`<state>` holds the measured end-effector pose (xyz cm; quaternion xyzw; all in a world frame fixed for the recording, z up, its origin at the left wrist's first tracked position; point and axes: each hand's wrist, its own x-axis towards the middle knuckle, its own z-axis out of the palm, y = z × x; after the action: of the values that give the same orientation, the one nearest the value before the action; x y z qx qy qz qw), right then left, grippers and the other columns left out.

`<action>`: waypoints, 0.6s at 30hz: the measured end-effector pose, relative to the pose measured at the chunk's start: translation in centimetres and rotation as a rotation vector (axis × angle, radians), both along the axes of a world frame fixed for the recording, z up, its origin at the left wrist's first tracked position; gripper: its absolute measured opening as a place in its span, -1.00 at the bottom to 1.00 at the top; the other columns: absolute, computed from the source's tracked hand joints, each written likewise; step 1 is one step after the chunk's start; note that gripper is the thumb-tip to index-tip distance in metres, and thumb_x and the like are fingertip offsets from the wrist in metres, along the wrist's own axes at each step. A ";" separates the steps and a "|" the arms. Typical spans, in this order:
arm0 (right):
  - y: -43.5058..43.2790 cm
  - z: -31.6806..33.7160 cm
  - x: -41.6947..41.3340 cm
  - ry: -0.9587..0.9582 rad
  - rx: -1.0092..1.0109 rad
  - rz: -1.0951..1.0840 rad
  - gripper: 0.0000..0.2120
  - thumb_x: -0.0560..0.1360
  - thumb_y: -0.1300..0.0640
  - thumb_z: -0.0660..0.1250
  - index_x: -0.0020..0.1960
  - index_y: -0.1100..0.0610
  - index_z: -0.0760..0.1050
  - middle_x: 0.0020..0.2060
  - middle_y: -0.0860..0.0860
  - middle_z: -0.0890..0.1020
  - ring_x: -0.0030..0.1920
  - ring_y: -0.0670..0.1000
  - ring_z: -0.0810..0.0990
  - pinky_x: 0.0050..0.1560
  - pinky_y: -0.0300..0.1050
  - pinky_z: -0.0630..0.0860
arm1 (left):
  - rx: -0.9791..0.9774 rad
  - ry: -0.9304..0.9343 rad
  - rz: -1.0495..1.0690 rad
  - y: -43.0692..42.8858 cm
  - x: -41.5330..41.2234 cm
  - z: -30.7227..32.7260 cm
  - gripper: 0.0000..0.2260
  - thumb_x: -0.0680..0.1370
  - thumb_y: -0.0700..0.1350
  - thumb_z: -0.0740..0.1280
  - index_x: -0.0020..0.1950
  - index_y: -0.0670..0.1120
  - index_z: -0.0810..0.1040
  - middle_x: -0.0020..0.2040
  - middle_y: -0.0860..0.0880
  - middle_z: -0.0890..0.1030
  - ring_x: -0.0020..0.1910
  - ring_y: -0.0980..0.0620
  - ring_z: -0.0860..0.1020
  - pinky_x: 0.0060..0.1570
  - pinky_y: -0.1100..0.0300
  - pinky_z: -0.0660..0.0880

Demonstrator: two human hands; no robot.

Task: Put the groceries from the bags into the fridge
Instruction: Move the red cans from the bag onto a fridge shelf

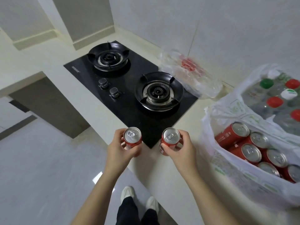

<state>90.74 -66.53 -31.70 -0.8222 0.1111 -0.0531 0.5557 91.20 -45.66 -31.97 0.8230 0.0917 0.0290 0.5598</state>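
Observation:
My left hand (119, 147) grips a red soda can (132, 137) upright above the counter's front edge. My right hand (182, 148) grips a second red soda can (170, 138) beside it, tilted slightly left. At the right, a white plastic bag (227, 172) on the counter holds several more red cans (251, 151). Behind it another white bag (253, 82) holds several bottles with red, green and white caps (275, 101). The fridge is not in view.
A black two-burner gas hob (129, 88) is set into the cream counter (162, 168), just beyond my hands. A crumpled clear plastic wrap (191, 73) lies against the wall behind the hob. Grey floor (40, 168) and my white shoes are below left.

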 end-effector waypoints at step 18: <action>-1.0 -3.5 0.2 0.045 0.045 0.076 -0.22 0.24 0.09 0.62 0.35 -0.12 0.33 0.23 -0.21 0.53 0.24 -0.19 0.52 0.19 -0.26 0.45 | 0.022 -0.059 -0.075 -0.1 -0.1 -3.3 -0.26 0.29 -0.05 0.59 0.39 0.01 0.33 0.28 0.13 0.46 0.30 0.14 0.44 0.28 0.28 0.38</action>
<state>90.91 -67.52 -35.22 -0.8141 0.0934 -0.0107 0.5731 91.14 -45.71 -35.25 0.8308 0.0437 0.0332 0.5539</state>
